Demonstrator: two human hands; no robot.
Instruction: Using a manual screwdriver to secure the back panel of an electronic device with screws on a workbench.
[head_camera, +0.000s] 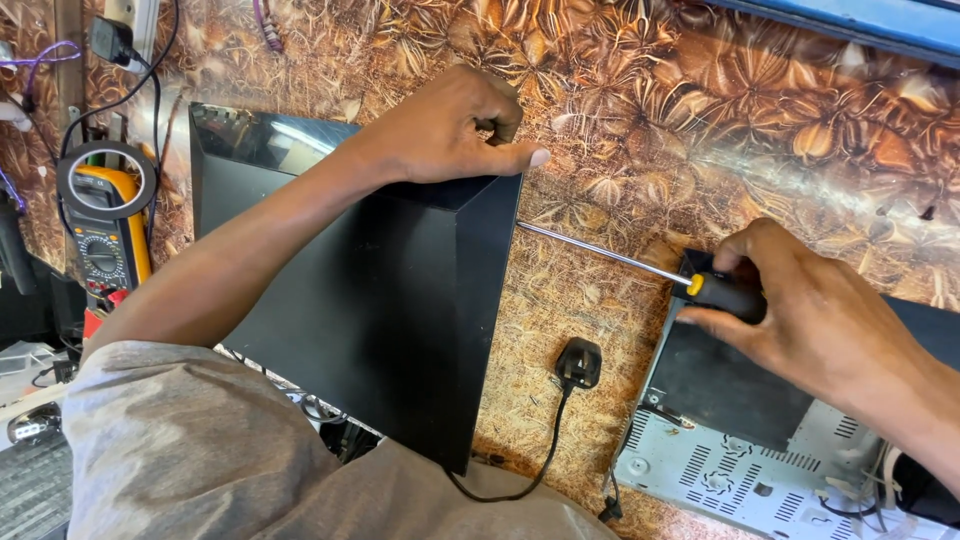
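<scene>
Head view: my left hand (455, 125) is clenching on the top corner of the black box (380, 290), steadying it upright; my right hand (800, 300) is gripping the screwdriver (640, 265), its tip meeting the box's side. A slip could be gouging the panel or tipping the box.

We're at an electronics repair workbench: a yellow multimeter (105, 240) ringed by a roll of black tape (106, 180), loose cables and a mains plug (578, 362) on a floral-patterned table cover (700, 130), a black device housing (390, 290), an opened grey chassis (740, 470), a screwdriver (640, 265) in use.
</scene>
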